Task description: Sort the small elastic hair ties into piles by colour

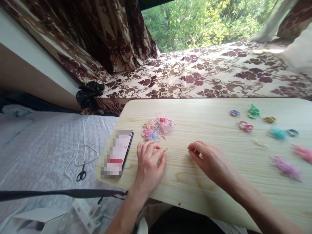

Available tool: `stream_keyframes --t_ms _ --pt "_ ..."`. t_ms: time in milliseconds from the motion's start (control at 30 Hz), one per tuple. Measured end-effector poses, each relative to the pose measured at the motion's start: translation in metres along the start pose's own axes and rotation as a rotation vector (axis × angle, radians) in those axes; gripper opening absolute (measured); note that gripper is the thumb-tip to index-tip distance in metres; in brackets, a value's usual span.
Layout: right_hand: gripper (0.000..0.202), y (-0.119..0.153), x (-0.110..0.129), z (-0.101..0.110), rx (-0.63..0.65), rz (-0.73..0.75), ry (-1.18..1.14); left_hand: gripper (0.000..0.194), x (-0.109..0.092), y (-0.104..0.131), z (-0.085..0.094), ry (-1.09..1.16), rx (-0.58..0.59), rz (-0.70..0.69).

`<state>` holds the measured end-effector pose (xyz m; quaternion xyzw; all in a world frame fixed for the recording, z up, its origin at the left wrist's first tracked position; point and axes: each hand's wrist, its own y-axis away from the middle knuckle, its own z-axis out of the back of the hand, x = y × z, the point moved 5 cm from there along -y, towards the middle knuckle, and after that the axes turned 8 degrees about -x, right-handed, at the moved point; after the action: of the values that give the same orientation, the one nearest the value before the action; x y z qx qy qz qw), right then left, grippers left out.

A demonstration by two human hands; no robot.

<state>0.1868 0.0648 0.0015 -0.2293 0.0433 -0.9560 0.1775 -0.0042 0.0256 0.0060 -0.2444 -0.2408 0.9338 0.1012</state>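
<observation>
A mixed pile of small colourful hair ties and thin, stringy bands lies on the light wooden table. My left hand rests just below the pile, its fingers curved and apart, with nothing visible in them. To the right, my right hand is held over the bare wood. Its thumb and fingertips are pinched together, and whatever may be between them is too small to make out.
Sorted by colour on the right are purple, green, red-pink, tan, teal, lilac and pink bundles. A phone lies at the left edge. Scissors and a white cable are on the bed.
</observation>
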Motion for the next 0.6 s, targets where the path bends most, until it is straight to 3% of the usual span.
stream_keyframes --t_ms 267,600 --pt "0.023 0.024 -0.030 0.021 -0.116 -0.016 0.009 0.018 -0.014 -0.004 -0.006 0.031 -0.009 -0.048" --pt "0.019 0.010 -0.016 0.008 0.017 -0.066 0.041 0.017 -0.030 -0.008 -0.010 0.061 0.020 -0.089"
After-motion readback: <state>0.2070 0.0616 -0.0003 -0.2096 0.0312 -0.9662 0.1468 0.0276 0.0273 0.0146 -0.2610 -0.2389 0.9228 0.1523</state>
